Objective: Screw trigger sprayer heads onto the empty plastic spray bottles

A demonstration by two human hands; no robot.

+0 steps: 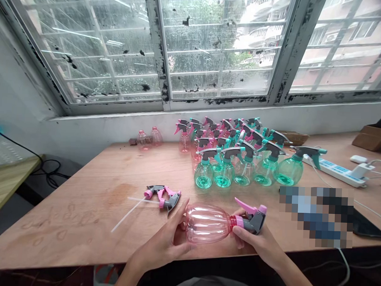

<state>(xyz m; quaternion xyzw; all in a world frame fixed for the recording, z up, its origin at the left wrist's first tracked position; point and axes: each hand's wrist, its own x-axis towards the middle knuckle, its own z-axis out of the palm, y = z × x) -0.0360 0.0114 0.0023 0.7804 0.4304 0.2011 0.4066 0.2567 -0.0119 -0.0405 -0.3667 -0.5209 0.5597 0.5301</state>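
Up front, left hand (162,244) cups pink bottle (208,225), right hand (262,241) grips its neck (232,222). Loads of bottles (204,177) wear sprayers (232,152), two bare ones (144,141) don't

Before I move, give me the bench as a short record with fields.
left hand: at the pink bottle's base
right hand: fingers at its neck and collar
bottle pose: on its side, neck rightward, spray head in place
loose spray heads: two, left of bottle
headless bottles: two, far left
front row: five green bottles
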